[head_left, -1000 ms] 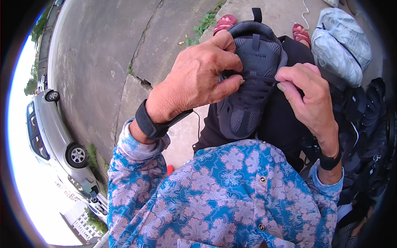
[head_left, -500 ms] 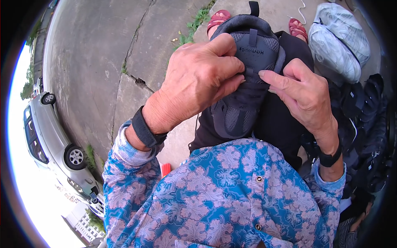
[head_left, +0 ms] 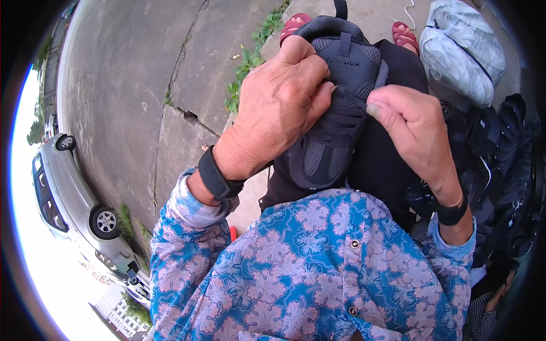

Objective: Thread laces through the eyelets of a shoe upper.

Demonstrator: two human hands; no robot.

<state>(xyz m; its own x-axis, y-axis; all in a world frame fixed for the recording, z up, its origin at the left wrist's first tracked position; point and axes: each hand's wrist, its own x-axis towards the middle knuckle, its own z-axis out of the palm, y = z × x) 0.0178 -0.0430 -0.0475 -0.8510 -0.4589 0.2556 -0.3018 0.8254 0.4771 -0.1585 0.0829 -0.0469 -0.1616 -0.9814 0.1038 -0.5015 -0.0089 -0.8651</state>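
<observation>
A dark grey sports shoe (head_left: 350, 57) rests on my lap, its toe toward me and its heel loop pointing away. Dark flat laces (head_left: 343, 120) cross below its tongue. My left hand (head_left: 284, 94) is closed against the shoe's left edge, with the thumb tip beside the tongue; what its fingers pinch is hidden. At the shoe's right edge, my right hand (head_left: 414, 122) is closed in a pinch near the upper lace row. A dark lace seems to run into it, though little of it shows between the fingers.
A pale plastic bag (head_left: 463, 57) tied with a dark band stands at the far right. Below it lies a heap of dark shoes (head_left: 500, 148). Cracked concrete (head_left: 131, 74) with green weeds (head_left: 244, 74) spreads to the left, where a silver car (head_left: 77, 196) is parked.
My right hand has drawn away to the right from the middle of the shoe, its thumb now bent. My left hand has shifted slightly up and stays at the shoe's left edge.
</observation>
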